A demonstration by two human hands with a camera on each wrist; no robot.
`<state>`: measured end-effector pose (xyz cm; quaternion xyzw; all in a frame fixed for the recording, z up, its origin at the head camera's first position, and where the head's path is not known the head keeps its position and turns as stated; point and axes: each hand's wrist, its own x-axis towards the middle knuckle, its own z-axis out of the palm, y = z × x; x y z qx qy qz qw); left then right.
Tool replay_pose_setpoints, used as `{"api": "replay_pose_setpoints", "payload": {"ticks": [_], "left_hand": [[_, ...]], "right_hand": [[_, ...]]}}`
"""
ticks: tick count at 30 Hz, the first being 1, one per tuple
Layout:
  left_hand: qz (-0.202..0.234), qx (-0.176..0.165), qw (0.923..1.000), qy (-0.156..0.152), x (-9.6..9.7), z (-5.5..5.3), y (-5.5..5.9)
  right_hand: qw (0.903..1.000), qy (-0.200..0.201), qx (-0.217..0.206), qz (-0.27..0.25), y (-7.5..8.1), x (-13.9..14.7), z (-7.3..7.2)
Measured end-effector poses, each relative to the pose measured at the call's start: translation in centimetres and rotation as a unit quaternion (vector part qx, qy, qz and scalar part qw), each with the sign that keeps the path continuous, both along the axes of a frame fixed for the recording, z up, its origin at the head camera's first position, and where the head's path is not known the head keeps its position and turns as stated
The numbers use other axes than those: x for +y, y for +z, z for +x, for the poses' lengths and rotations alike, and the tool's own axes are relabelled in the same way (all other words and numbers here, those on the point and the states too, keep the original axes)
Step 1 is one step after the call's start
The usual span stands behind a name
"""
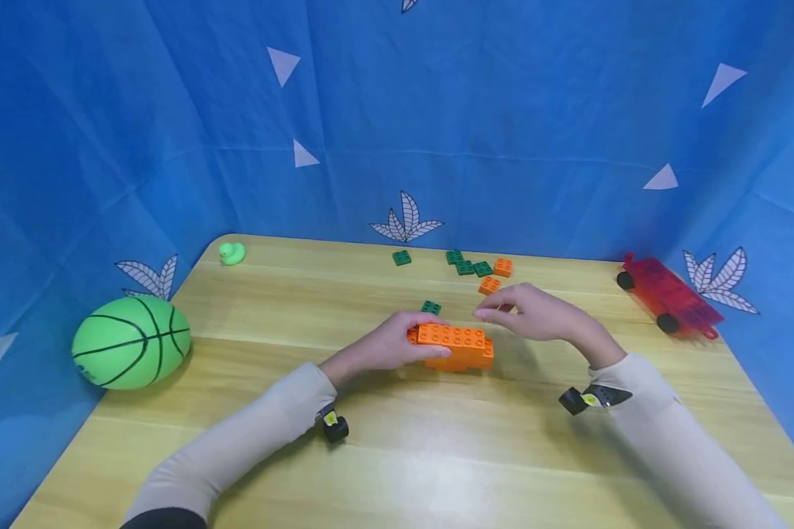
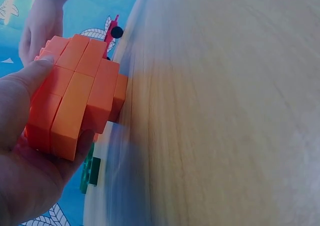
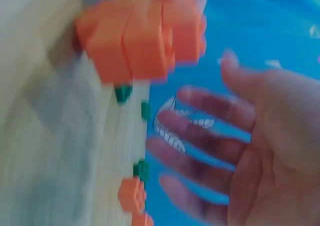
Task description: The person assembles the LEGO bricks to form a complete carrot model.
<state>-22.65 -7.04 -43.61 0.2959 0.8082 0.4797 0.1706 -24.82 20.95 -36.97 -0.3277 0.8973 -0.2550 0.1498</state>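
Observation:
An orange block assembly (image 1: 455, 349), built of several studded toy bricks, is gripped at its left end by my left hand (image 1: 400, 342). In the left wrist view the thumb lies along one side of the assembly (image 2: 75, 90), with fingers beneath. My right hand (image 1: 532, 312) is in the air just right of the assembly, apart from it. The right wrist view shows that hand (image 3: 240, 136) with fingers spread and nothing in them. A small green brick (image 1: 431, 307) lies just behind the assembly.
Several green bricks (image 1: 465, 267) and two loose orange bricks (image 1: 490, 285) lie toward the table's back. A red wheeled toy cart (image 1: 675, 294) stands at right. A green ball (image 1: 132, 342) sits at left, a green rubber duck (image 1: 232, 253) behind it. Blue cloth (image 1: 476, 132) encloses the table.

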Motion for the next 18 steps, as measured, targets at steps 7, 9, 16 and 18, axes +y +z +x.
{"api": "replay_pose_setpoints", "payload": {"ticks": [7, 9, 16, 18], "left_hand": [[-0.009, -0.008, 0.9999, 0.011, 0.1, 0.0, 0.2], [-0.008, -0.009, 0.9999, 0.01, 0.1, 0.0, 0.2], [-0.005, -0.014, 0.9998, 0.012, 0.1, 0.0, 0.1], [-0.005, -0.011, 0.9998, 0.014, 0.1, 0.0, 0.2]], "right_hand": [[0.9825, -0.14, 0.046, 0.115, -0.9, 0.7, -3.6], [0.9774, -0.166, 0.046, 0.122, -1.4, 0.8, -4.3], [0.9703, -0.209, 0.041, 0.115, -3.6, 0.6, -6.3], [0.9693, -0.212, 0.045, 0.115, -4.2, 0.3, -6.6]]}}
